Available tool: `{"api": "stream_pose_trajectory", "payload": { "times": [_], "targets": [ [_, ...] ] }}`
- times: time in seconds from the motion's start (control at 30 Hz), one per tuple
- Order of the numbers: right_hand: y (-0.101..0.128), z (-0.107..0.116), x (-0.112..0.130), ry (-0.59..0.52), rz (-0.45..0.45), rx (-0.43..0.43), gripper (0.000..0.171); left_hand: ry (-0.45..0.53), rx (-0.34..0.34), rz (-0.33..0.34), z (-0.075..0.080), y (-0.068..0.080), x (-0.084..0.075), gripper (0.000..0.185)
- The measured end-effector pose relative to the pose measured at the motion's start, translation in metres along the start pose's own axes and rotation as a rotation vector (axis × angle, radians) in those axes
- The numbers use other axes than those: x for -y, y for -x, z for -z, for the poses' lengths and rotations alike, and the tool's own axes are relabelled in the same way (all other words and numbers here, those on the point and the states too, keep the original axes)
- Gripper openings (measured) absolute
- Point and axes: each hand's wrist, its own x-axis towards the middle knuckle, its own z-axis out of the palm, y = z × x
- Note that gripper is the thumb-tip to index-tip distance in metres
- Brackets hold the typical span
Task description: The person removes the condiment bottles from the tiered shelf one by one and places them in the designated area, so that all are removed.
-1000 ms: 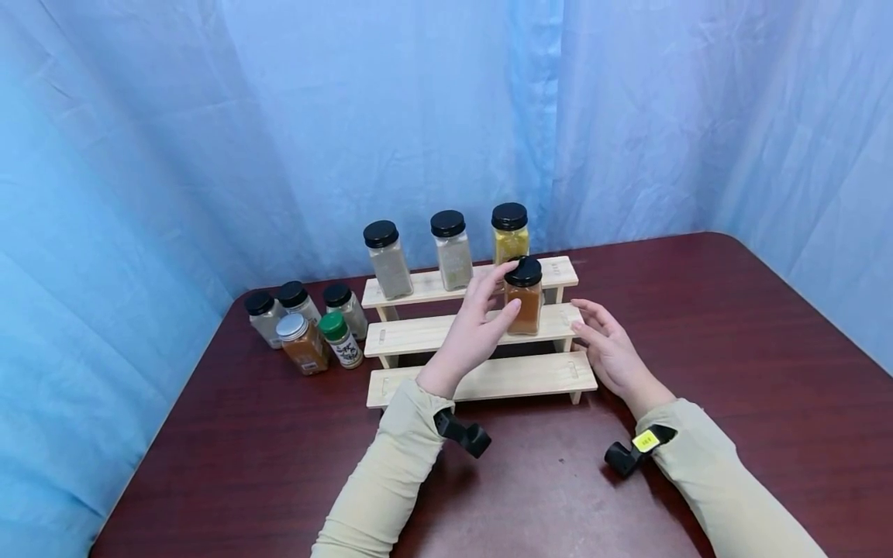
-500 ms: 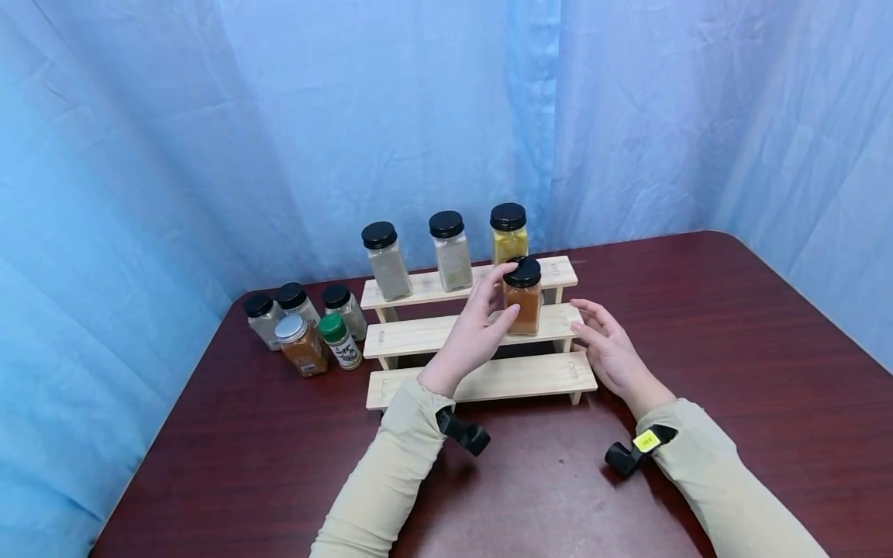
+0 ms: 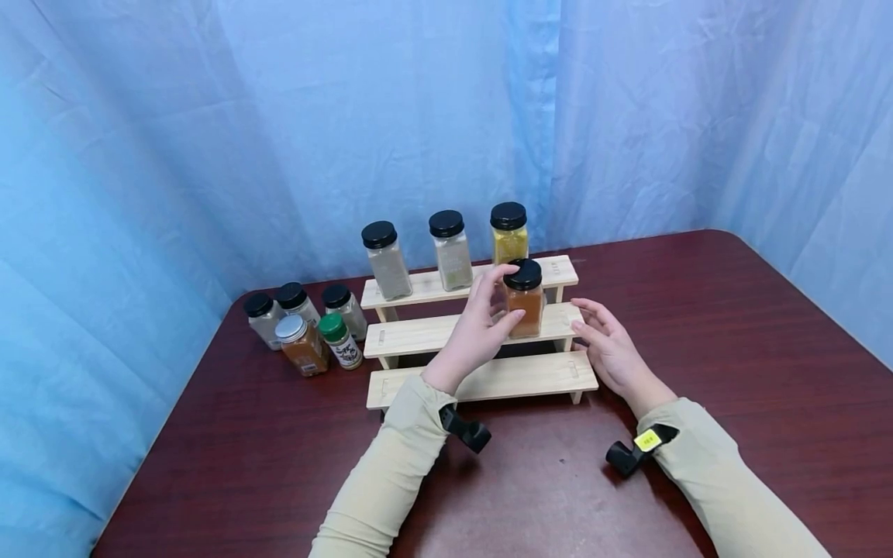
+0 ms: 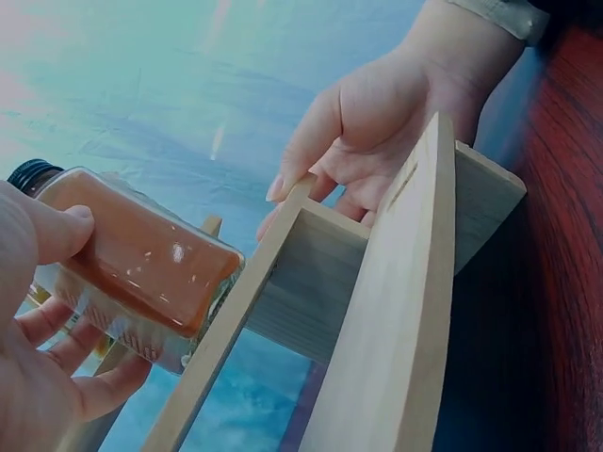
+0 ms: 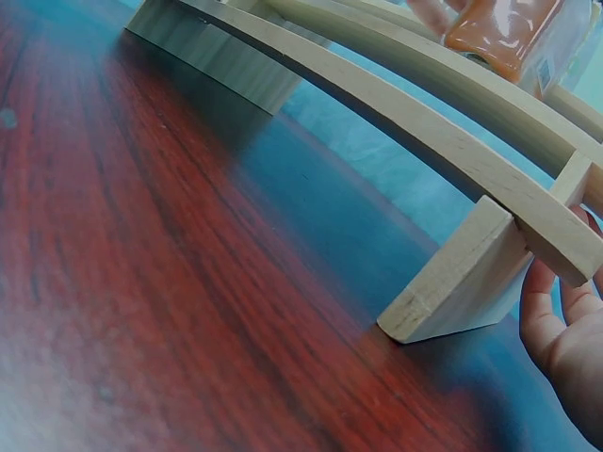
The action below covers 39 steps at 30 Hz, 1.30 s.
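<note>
Two hands — left [image 3: 474,333] grips orange spice jar [image 3: 525,308], right [image 3: 610,353] relaxed beside rack [image 3: 481,380].

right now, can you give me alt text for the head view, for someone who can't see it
A person's left hand grips an orange spice jar on the middle step of a wooden tiered rack, while the right hand rests open at the rack's right end. Three jars stand on the top step; five more cluster on the table to the left.
</note>
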Motion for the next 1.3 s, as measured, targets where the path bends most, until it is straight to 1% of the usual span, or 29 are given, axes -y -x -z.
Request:
{"api": "stream_pose_trajectory", "payload": {
  "times": [0.23,0.47,0.57,0.73,0.93,1.13,1.3],
  "targets": [
    [0.001,0.000,-0.001,-0.004,-0.002,0.002,0.028,0.010,0.006,-0.019,0.001,0.004,0.002,0.054],
    [0.000,0.000,-0.001,-0.018,0.003,0.000,0.026,0.010,-0.007,-0.076,0.002,0.010,0.002,0.053],
    [0.000,0.000,-0.001,-0.020,0.003,0.002,0.027,0.007,-0.018,-0.090,0.001,0.012,0.004,0.053],
    [0.000,0.000,-0.001,-0.011,0.002,0.003,0.026,0.013,-0.036,-0.086,0.001,0.013,0.005,0.053],
    [-0.001,0.000,0.001,0.001,0.003,-0.003,0.026,0.057,-0.057,-0.073,0.001,0.014,0.007,0.054],
    [-0.002,0.000,0.001,-0.009,0.006,-0.002,0.026,0.052,-0.094,-0.100,0.000,0.018,0.008,0.055],
    [0.000,0.000,0.000,-0.021,0.008,-0.001,0.027,0.072,-0.104,-0.113,-0.001,0.022,0.008,0.054]
  ]
}}
